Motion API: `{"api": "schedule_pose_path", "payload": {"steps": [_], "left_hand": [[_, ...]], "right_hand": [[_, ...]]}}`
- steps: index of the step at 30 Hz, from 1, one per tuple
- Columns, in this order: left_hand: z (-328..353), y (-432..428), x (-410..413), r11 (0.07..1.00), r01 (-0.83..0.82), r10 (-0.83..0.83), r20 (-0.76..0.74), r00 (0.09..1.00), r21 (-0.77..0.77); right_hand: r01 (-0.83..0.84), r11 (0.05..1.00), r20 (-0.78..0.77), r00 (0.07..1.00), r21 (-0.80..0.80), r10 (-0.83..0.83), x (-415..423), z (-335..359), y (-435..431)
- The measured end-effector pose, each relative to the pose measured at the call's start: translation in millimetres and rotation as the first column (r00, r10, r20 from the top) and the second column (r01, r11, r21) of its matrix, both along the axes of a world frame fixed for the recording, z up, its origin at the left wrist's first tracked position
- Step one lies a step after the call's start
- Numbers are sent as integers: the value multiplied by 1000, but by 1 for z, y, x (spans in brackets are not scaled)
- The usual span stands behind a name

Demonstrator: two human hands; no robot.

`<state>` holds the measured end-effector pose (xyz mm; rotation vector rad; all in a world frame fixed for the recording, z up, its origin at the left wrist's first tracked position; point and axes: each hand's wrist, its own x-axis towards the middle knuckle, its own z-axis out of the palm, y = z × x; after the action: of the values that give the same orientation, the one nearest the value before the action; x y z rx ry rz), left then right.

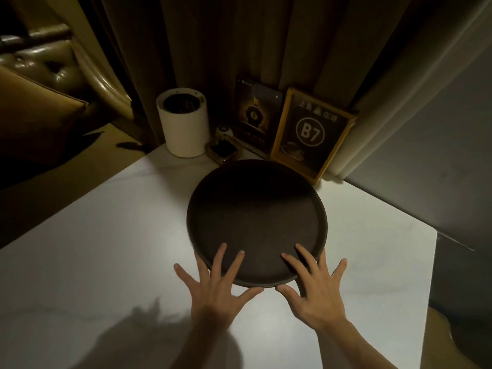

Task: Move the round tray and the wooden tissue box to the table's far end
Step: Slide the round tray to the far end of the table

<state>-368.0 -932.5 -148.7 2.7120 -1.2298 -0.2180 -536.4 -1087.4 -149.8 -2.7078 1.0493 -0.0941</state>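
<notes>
- Hands lie spread and flat at the near rim of the round tray: the left hand and the right hand each have fingers apart, some fingertips resting on the tray's inner surface, thumbs on the worktop just below the rim. Neither hand is clamped on anything; this reads as a push, not a lift.
- Tray sits toward the far end already, its far rim just beside a small dark dish and the framed B7 sign.
- Wooden tissue box is not in view, so that half of the task cannot be judged.
- Risk, as I judge it: a further push could drive the tray's far rim into the dish or the sign's foot. The sign leans against the curtain and could slide or tip.
- A dark poster card and a white cylinder stand close behind; a skewed push could nudge them too.
- Open fingers give little control if the tray slides fast on the smooth worktop, and the right edge is near.
</notes>
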Motion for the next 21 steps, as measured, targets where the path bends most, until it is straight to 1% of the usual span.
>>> {"api": "schedule_pose_path", "payload": {"steps": [4, 6, 9, 14, 16, 18, 21], "left_hand": [[-6, 2, -1, 984, 44, -26, 103, 994, -173], [-5, 3, -2, 981, 41, -17, 129, 992, -192], [-3, 2, 0, 991, 16, -3, 94, 996, -135], [-3, -1, 0, 999, -27, 25, 35, 999, 43], [-2, -1, 0, 999, -16, 16, 17, 1000, 31], [2, -2, -2, 999, -44, 43, 34, 998, 30], [10, 4, -23, 983, -174, 172, 46, 984, 50]], "right_hand": [[-14, 1000, -42, 999, -22, 13, -1, -3, -3], [-21, 999, -73, 997, -28, 19, -1, -3, -4], [-34, 999, -95, 995, -28, 31, -1, -3, -5], [-35, 999, -103, 994, -30, 32, 0, 0, -6], [-41, 998, -102, 994, -37, 37, 1, 0, -7], [-51, 998, -110, 993, -39, 46, 0, 1, -9], [-70, 997, -135, 989, -24, 66, -3, 0, -10]]}}
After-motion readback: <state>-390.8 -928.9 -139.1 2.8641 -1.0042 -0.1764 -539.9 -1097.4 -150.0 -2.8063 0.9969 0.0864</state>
